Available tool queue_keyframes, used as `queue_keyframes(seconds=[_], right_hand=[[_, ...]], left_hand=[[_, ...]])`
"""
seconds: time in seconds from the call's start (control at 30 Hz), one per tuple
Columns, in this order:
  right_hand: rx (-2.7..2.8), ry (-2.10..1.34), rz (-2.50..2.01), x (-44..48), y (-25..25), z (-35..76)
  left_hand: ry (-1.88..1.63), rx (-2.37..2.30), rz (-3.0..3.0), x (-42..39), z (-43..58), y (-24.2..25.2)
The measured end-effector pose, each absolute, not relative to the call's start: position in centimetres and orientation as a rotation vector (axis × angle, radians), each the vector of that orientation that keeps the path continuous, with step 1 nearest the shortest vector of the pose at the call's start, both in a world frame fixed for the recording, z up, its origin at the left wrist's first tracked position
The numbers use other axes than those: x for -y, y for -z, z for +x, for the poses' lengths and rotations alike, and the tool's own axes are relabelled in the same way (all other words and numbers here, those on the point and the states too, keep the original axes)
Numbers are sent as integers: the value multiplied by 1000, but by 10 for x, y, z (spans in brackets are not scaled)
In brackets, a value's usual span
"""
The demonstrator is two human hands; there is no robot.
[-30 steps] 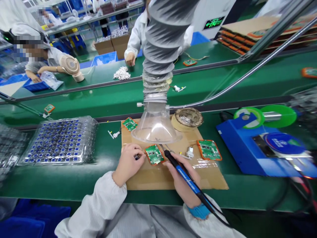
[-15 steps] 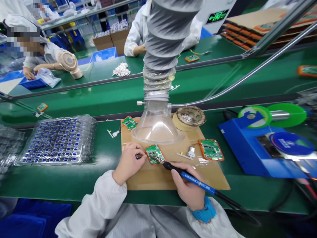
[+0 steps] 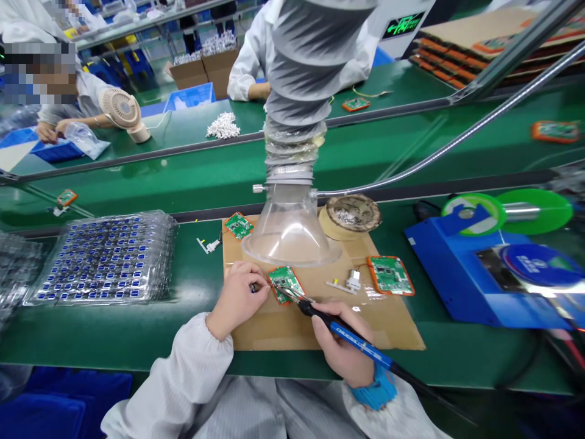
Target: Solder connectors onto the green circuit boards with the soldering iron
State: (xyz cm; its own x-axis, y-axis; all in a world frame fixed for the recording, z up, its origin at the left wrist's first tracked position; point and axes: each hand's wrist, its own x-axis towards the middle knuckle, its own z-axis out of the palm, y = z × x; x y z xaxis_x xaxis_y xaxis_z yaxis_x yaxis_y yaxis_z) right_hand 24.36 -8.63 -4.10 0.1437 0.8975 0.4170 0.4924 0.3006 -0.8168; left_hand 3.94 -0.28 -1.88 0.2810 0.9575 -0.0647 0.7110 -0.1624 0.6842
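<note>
A green circuit board (image 3: 287,278) with an orange edge lies on the brown cardboard sheet (image 3: 274,332), between my hands. My left hand (image 3: 242,299) is closed at the board's left edge, pinching a small dark part (image 3: 254,286) that the fingers mostly hide. In my right hand (image 3: 345,347) is a soldering iron (image 3: 361,342) with a blue and black handle. Its tip reaches over the board from the right, close to my left fingertips; whether it touches cannot be made out. Right of them lie a second circuit board (image 3: 390,275) and a white connector piece (image 3: 353,279).
A clear fume hood (image 3: 291,238) hangs just behind the board. Beside it stands a round solder-stained pot (image 3: 351,213). At right is a blue solder-reel stand (image 3: 439,262); at left, stacked clear trays (image 3: 98,259). Co-workers sit across the green conveyor (image 3: 196,183).
My right hand and the soldering iron have shifted slightly left. My left hand keeps its pinch in the same place. Boards on the conveyor have moved left.
</note>
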Motion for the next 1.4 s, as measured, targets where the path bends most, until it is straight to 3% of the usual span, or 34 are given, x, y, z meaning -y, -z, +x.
queue_keyframes(seconds=[1.4], right_hand=[[1352,-512,-1327,90,51,249]], left_hand=[[-534,-1500,1931,3,40,20]])
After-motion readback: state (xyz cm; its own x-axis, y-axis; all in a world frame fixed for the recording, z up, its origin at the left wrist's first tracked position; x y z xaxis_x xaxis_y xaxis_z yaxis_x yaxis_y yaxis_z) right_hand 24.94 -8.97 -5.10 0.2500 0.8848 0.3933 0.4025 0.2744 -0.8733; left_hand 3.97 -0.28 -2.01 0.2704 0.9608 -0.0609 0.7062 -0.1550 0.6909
